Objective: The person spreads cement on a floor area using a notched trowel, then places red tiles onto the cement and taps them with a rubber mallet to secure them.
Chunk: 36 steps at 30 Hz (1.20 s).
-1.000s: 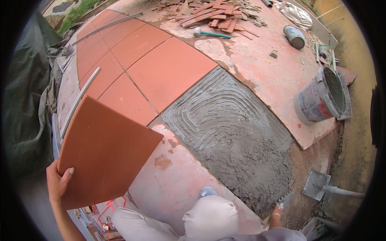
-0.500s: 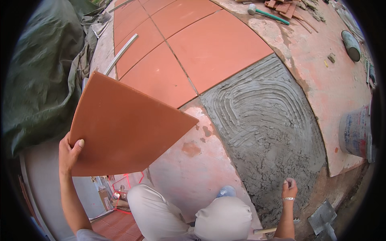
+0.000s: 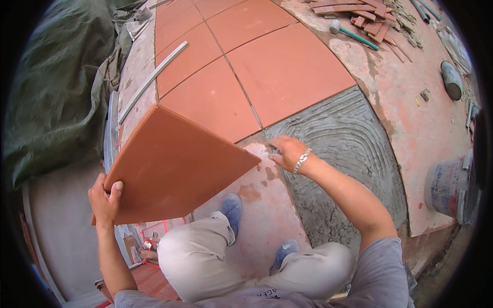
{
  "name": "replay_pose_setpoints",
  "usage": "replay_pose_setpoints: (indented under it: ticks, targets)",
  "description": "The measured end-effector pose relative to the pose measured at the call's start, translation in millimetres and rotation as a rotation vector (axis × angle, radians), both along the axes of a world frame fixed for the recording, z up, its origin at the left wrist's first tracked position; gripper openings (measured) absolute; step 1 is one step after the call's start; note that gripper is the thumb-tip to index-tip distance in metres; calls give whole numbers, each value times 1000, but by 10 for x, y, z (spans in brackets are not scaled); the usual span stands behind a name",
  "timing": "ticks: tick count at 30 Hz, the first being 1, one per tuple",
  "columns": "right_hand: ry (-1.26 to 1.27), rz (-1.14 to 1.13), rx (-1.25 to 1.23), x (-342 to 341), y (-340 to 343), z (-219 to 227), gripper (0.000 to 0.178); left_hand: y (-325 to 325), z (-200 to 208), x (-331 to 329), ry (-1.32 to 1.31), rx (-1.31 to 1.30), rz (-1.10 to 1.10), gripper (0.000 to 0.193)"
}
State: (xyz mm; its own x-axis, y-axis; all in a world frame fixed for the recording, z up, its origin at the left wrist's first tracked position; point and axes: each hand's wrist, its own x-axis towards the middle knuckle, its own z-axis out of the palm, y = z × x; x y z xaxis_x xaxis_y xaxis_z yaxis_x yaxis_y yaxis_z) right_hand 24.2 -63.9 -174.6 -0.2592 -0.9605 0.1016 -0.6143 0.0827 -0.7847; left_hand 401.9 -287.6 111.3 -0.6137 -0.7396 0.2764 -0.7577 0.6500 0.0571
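A large square terracotta tile [image 3: 179, 167] is tilted up over my knees. My left hand [image 3: 105, 201] grips its left edge, with the thumb on the face and the other fingers hidden behind. Just beyond the tile's right corner is my right hand [image 3: 288, 153], wearing a silver bracelet [image 3: 302, 161]; its fingers are a little bent and apart, with nothing seen in them. Below that hand spreads a bed of grey mortar [image 3: 349, 143], combed into curved ridges at the far end and rougher near me. Laid terracotta tiles [image 3: 290, 72] border its far edge.
A metal straightedge [image 3: 153, 82] lies left of the laid tiles, near a dark green tarp [image 3: 56, 92]. On the right are a mallet [image 3: 354, 37], tile offcuts [image 3: 372, 18], a dark cylinder [image 3: 451, 80] and a bucket [image 3: 448, 187]. More tiles [image 3: 149, 282] lie at lower left.
My right hand has risen from low over the mortar, moving up and left to near the tile's corner. The tile, still in my left hand, has shifted slightly right and down in view.
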Motion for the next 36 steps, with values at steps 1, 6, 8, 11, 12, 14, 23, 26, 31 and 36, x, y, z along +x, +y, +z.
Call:
replay_pose_setpoints:
  ticks: [1, 6, 8, 11, 12, 14, 23, 26, 31, 36]
  targets:
    - [83, -4, 49, 81, -191, 17, 32, -13, -17, -3, 20, -28, -18, 67]
    - [57, 49, 158, 494, -778, -209, 35, -125, -82, -15, 66, -48, -46, 62]
    - [52, 6, 146, 611, -842, -343, 34, -199, -86, -35, 50, -52, -45, 61]
    - [90, -137, -40, 745, -781, -502, 15, -275, -108, -68, 79, -34, -76, 59]
    - [76, -173, -108, 774, -763, -540, 13, -294, -112, -78, 76, -42, -77, 58]
    - [58, -248, -266, 834, -741, -603, 10, -310, -116, -87, 65, -51, -92, 57]
    - [-58, -333, -58, 985, -612, -540, 16, -307, -128, -175, 120, -42, -182, 45]
    - [-181, -129, 315, 537, -291, -389, 20, -347, -94, -223, -85, -92, -56, 44]
    - [-1225, -1239, -1004, -468, 802, -184, 48, -412, -71, -159, -122, -202, -42, 56]
    - [-1221, -1370, -273, 35, 936, -383, 51, -534, -74, -106, -191, -148, 28, 64]
